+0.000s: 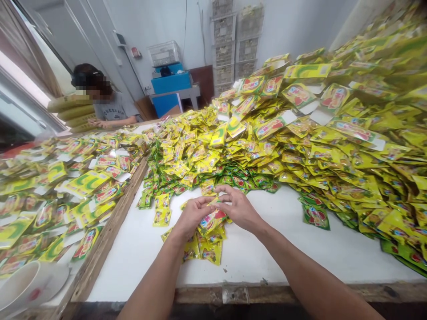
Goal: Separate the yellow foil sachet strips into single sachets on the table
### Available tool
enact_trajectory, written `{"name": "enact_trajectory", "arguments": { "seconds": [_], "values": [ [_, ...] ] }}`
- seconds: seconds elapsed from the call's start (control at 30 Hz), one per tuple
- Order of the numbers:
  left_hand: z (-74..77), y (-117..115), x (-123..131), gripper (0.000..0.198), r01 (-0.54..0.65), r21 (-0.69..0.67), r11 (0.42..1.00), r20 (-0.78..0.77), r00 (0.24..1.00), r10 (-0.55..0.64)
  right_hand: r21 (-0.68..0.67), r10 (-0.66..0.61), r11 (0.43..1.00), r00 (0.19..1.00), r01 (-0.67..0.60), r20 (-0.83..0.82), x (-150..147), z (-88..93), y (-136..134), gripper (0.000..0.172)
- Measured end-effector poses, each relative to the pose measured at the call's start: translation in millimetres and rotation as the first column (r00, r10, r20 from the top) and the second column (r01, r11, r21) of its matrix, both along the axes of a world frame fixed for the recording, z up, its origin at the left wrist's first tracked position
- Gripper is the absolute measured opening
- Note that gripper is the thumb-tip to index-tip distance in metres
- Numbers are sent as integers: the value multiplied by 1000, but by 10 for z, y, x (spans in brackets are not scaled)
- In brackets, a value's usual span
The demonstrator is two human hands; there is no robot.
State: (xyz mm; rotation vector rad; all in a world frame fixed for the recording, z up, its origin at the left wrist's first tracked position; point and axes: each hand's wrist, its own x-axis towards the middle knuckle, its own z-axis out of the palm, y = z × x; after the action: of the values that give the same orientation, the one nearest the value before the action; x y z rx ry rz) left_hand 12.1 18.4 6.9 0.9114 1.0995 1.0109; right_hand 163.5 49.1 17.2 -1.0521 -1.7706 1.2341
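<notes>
A small yellow and green printed carton [212,221] is between my two hands, tilted, above the white tabletop. My left hand [192,217] is closed on its left side, thumb and fingers near its upper end. My right hand [240,208] pinches the carton's upper right end, with some fingers curled above it. What the fingertips do at that end is partly hidden. Just below the carton lie several yellow sachets [211,252] on the table. A short strip of yellow sachets [162,210] rests left of my left hand.
A large heap of yellow sachets [353,178], with cartons on top, covers the back and right. Left of a wooden divider [110,238] lie many cartons [88,182] and a white cup [36,284]. Another person [116,109] sits at the far left. Stacked crates [224,44] stand behind.
</notes>
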Motion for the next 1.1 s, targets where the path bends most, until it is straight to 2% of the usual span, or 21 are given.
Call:
{"name": "enact_trajectory", "arguments": {
  "seconds": [0.07,0.13,0.17,0.2,0.23,0.27,0.3,0.33,0.37,0.4,0.43,0.47,0.53,0.57,0.63,0.7,0.8,0.87,0.97,1.03,1.1],
  "values": [
    [76,18,-37,41,28,-14,1000,-81,996,-29,-43,-60,997,996,57,-65,41,5,41,26],
    [242,61,-228,40,0,-31,1000,-282,959,-9,-33,-211,978,971,208,-110,120,5,117,24],
    [362,86,-385,38,-68,-16,998,-431,901,54,-14,-293,956,950,293,-106,167,0,161,22],
    [503,110,-569,35,-178,33,983,-587,793,163,8,-362,932,929,363,-81,211,-11,205,20],
    [655,133,-766,32,-313,148,938,-723,613,318,36,-411,910,911,413,-41,247,-28,246,17],
    [806,155,-953,30,-436,307,846,-800,363,478,77,-449,891,894,448,3,271,-53,283,15],
    [942,178,-1110,34,-519,484,705,-789,88,608,133,-471,877,881,462,45,280,-83,315,13],
    [1047,202,-1219,44,-514,647,563,-708,-132,693,199,-474,870,876,452,84,272,-119,345,12],
    [1108,226,-1268,49,-470,753,461,-619,-268,739,262,-463,869,877,421,128,250,-160,372,15],
    [1116,253,-1252,49,-415,802,429,-566,-302,767,316,-437,874,881,369,182,218,-204,398,20],
    [1070,282,-1176,43,-360,802,476,-574,-245,781,357,-397,885,884,297,247,180,-249,424,26],
    [973,314,-1049,32,-300,758,579,-633,-126,764,384,-347,898,882,215,318,142,-294,449,32],
    [676,389,-702,20,-115,576,810,-793,162,587,420,-268,905,853,64,447,82,-373,492,44],
    [504,430,-516,20,-6,500,866,-835,261,484,439,-250,898,832,9,495,64,-403,509,46],
    [184,505,-191,29,148,426,893,-875,320,364,482,-253,874,792,-59,556,51,-443,534,42],
    [-48,556,15,41,251,378,891,-916,239,322,517,-277,851,761,-88,586,57,-456,551,29],
    [-193,573,100,42,282,310,908,-951,98,294,552,-321,832,766,-53,557,76,-438,570,24],
    [-192,564,57,41,234,300,925,-954,96,285,567,-365,822,813,52,454,93,-397,571,22],
    [-139,552,-81,40,87,343,935,-922,222,317,457,-420,846,871,273,256,127,-291,545,16],
    [-105,541,-187,39,-48,368,929,-853,381,357,277,-400,897,900,345,173,149,-217,513,15],
    [-77,511,-275,36,-194,346,918,-721,571,392,61,-332,943,940,327,86,162,-168,479,12]
  ]
}}
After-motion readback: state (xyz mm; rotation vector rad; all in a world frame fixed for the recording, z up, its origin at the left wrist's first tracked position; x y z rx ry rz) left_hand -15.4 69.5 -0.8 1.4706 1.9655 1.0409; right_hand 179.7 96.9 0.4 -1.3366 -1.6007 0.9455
